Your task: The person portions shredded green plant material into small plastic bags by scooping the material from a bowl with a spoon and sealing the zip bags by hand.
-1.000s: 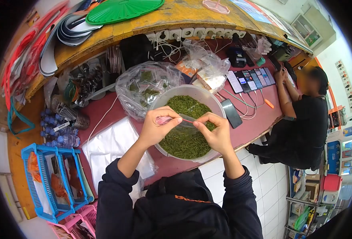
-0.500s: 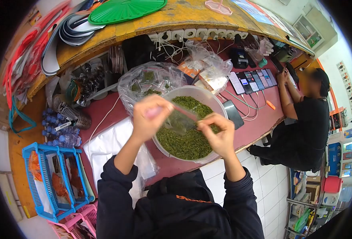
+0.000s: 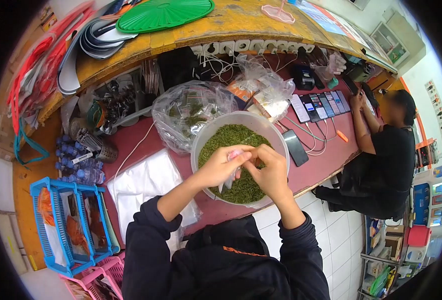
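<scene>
A round translucent tub point(image 3: 284, 156) holds a deep layer of chopped green dried leaves point(image 3: 238, 131). Close together above it, my left hand point(image 3: 225, 167) and my right hand point(image 3: 268, 172) have their fingers pinched on a small clear plastic bag point(image 3: 226, 184). Most of the bag is hidden behind the fingers; its lower end hangs below my left hand. Something pink point(image 3: 235, 154) shows in my left hand, too covered to name. Behind the tub, to the left, lies a large clear plastic bag point(image 3: 168, 127) with small filled packets inside.
White plastic sheets or bags point(image 3: 143, 177) lie left of the tub. Several phones point(image 3: 321, 106) lie in a row at right, one dark phone point(image 3: 295, 148) beside the tub. A blue basket point(image 3: 71, 227) stands at left. A person in black point(image 3: 381, 155) sits at the right.
My hands were apart with the bag stretched between them. The left has moved right and down, the right slightly left, and they now meet over the tub. The camera view has shifted slightly.
</scene>
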A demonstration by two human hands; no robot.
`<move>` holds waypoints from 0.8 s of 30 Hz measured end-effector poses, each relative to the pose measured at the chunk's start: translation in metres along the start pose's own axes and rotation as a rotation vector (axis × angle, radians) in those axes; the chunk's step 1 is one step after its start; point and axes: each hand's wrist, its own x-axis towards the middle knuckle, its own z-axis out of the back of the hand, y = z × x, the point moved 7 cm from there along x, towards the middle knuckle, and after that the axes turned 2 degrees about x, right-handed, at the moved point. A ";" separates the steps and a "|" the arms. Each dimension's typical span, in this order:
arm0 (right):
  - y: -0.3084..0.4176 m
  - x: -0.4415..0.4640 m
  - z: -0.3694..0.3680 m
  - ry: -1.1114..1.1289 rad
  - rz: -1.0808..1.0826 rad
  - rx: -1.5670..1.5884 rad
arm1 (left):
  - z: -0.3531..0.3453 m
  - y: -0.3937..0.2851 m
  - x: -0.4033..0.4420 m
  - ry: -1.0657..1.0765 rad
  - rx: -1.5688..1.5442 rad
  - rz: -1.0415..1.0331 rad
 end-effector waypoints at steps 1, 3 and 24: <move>-0.002 -0.001 0.001 0.003 0.001 -0.001 | -0.002 0.004 0.000 0.019 -0.044 -0.002; 0.011 -0.003 0.008 -0.063 0.193 -0.134 | -0.004 0.006 0.000 0.039 -0.086 -0.003; 0.003 -0.002 0.045 -0.228 0.037 -0.200 | 0.025 -0.016 -0.014 -0.215 0.020 -0.164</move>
